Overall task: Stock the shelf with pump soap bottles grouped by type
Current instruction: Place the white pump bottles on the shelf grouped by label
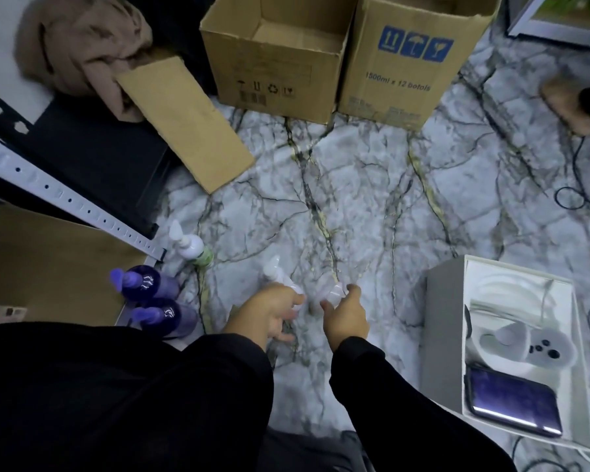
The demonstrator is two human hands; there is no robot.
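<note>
Marbled grey floor carries the stock at the person's feet. Both hands are low over it, near centre. The left hand is closed around a pale pump bottle, whose white pump head rises above the knuckles. The right hand is curled on a second pale bottle; blur hides the exact finger contact.

Both held bottles appear roughly upright, long axis vertical; the left one's nozzle points far and slightly left. The right one's nozzle direction cannot be told.

A white-and-green pump bottle stands to the left near the shelf upright, nozzle pointing far. Two purple pump bottles stand together at the near left, just beside the shelf edge, nozzles pointing left.

Judgement: the step in hand is lifting the matching pale pair. Grip each at the body, not the pump, keep them vertical, and set them side by side, apart from the purple group.
</note>
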